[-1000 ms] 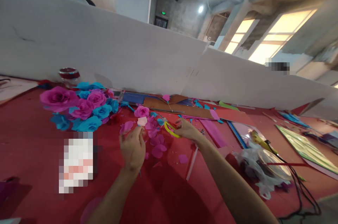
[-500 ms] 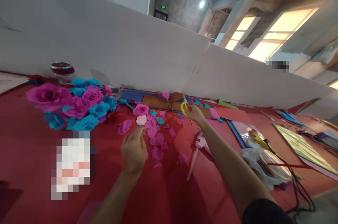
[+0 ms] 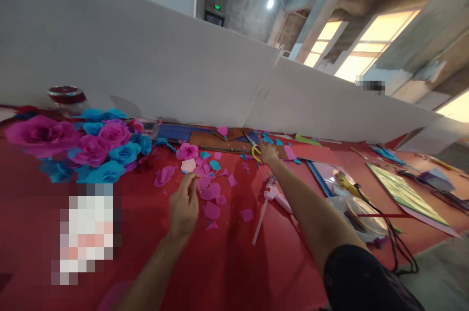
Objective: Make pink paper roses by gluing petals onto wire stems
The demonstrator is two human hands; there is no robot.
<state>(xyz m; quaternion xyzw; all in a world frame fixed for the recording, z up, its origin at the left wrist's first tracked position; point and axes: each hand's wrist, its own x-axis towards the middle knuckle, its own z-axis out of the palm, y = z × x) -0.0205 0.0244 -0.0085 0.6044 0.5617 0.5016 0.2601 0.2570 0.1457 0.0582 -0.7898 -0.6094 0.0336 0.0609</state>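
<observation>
My left hand [image 3: 183, 206] hovers over the near side of the loose paper petals, its thumb and fingers pinched together. Whatever lies between those fingertips is too small to make out. Farther off, my right hand [image 3: 269, 154] reaches low to the table, fingers stretched forward beside blue paper scraps [image 3: 279, 142]. Just left of it are scissors with yellow handles [image 3: 256, 155], their blades pointing away to the left. Pink paper petals [image 3: 210, 192] and a pale pink piece [image 3: 188, 166] lie scattered between my hands. Behind them sits a pink paper rose [image 3: 187, 151].
A bunch of pink and blue paper flowers [image 3: 110, 149] stands at left, before a jar with a red lid [image 3: 67, 96]. A pink glue gun [image 3: 273, 191] lies below my right forearm. Rightward are a tape roll [image 3: 366, 215] and black cables [image 3: 397, 252]. A white partition [image 3: 164, 61] borders the table.
The scissors have turned, their blades now pointing more to the left, and they sit lower beside my right hand. My left hand stays pinched near the petals. The whole view has shifted slightly.
</observation>
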